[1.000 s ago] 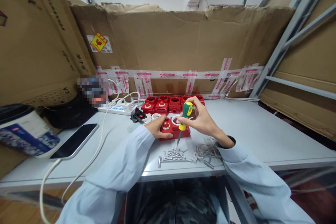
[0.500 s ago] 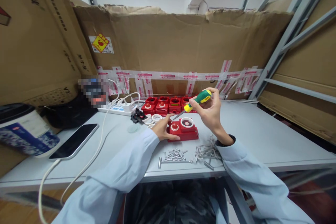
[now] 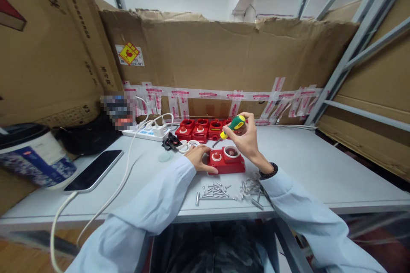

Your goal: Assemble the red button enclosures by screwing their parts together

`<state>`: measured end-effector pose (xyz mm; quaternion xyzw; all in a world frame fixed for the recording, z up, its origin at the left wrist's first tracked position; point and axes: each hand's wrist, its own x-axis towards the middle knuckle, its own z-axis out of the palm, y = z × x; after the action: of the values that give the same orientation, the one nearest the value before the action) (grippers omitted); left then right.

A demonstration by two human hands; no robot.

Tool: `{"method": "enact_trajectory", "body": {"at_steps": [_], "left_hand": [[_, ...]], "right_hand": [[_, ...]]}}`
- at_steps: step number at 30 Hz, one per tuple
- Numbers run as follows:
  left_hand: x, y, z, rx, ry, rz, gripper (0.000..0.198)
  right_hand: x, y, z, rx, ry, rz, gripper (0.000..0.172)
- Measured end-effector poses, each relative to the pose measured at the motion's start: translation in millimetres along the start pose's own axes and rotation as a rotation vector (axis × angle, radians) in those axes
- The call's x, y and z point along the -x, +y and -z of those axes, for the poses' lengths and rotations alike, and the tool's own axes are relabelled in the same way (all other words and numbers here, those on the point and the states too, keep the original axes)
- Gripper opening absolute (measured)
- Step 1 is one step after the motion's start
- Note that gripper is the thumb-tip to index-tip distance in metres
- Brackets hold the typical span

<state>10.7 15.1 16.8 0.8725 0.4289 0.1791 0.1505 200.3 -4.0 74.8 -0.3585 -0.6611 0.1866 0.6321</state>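
My right hand (image 3: 245,138) is closed round the green and yellow handle of a screwdriver (image 3: 235,126). The shaft slants down to the left, its tip at the far left corner of a red box (image 3: 226,167). A red knob with a white ring and a round window with a white rim sit on top of that box. My left hand (image 3: 199,158) grips the box's left end, thumb along the near side and fingers at the far corner. Whether the tip sits in a screw is too small to tell. In front of the box lie several loose silver screws (image 3: 218,189).
Behind stand several similar red boxes (image 3: 201,130). White rings (image 3: 188,146), black parts (image 3: 171,141) and a clear disc (image 3: 165,156) lie left of my hand. A T-handled tool (image 3: 214,198) lies near the front edge. Further left are a phone (image 3: 94,170), cup (image 3: 35,158) and power strip (image 3: 147,133).
My right hand has moved left and the screwdriver stands steeper, its tip still at the box's far left corner. My left hand keeps its hold. The whole view has shifted slightly.
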Motion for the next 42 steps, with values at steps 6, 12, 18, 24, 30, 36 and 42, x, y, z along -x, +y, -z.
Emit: {"method": "enact_trajectory", "body": {"at_steps": [6, 12, 18, 24, 30, 36, 42], "left_hand": [[-0.7, -1.3, -1.7, -0.017, 0.003, 0.007, 0.074], [-0.2, 1.1, -0.2, -0.023, -0.005, -0.009, 0.069], [0.5, 4.8, 2.3, -0.044, -0.042, 0.015, 0.068], [0.5, 3.8, 1.9, -0.029, -0.027, 0.009, 0.071], [0.6, 4.2, 2.8, -0.065, -0.043, 0.016, 0.070], [0.6, 4.3, 2.5, -0.079, -0.036, 0.009, 0.069], [0.5, 3.4, 1.7, -0.112, -0.029, 0.000, 0.066]], "right_hand": [[0.7, 0.0, -3.1, -0.015, -0.017, 0.000, 0.049], [0.8, -3.4, -3.3, -0.021, -0.026, 0.000, 0.046], [2.1, -1.7, -4.0, -0.001, -0.050, 0.007, 0.046], [2.1, -3.7, -5.4, 0.046, -0.082, 0.007, 0.044], [1.7, -5.7, -5.9, 0.081, -0.118, 0.025, 0.046], [0.0, -6.2, -6.3, 0.113, -0.126, 0.054, 0.045], [-10.2, -10.6, -17.5, 0.241, -0.156, 0.129, 0.044]]}}
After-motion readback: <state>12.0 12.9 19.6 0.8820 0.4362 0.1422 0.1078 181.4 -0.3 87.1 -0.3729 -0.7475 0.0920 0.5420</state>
